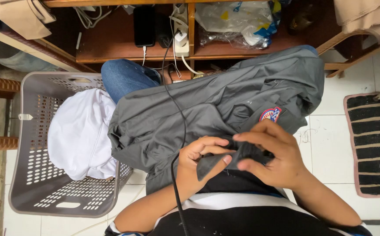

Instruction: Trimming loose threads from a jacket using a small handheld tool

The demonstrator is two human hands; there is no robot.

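Grey woven fabric fills the middle of the view: a grey jacket (207, 109) with a round red, white and blue sleeve patch (270, 114) lies spread across the person's lap, and both hands meet on a dark grey strip of its edge (225, 159) close to the body. The left hand (198, 157) has its fingers curled around the near end of that strip, thumb pressed on top, so the cloth is pinched firmly between them. The right hand (271, 155) closes over the strip from the other side, fingers folded down across it and touching the fingertips of the left, with the fabric clamped underneath. Just above the grip, beyond the right knuckles, sits the patch; farther out from the hands the jacket drapes over a knee in blue denim (126, 78). A thin black cable (182, 131) runs down past the left wrist, crossing the jacket on its way from a white plug adapter (181, 41) on the brown wooden shelf (111, 39) well beyond the hands. Off to the left of the grip, apart from it, stands a grey perforated plastic laundry basket (37, 183) holding a white garment (80, 135) that touches the jacket's outer edge. To the right of the grip, well apart, a black and cream striped mat (373, 144) lies on the white tiled floor (330, 148). Crumpled clear plastic bags (238, 22) rest on the shelf, beside a black phone (144, 24).
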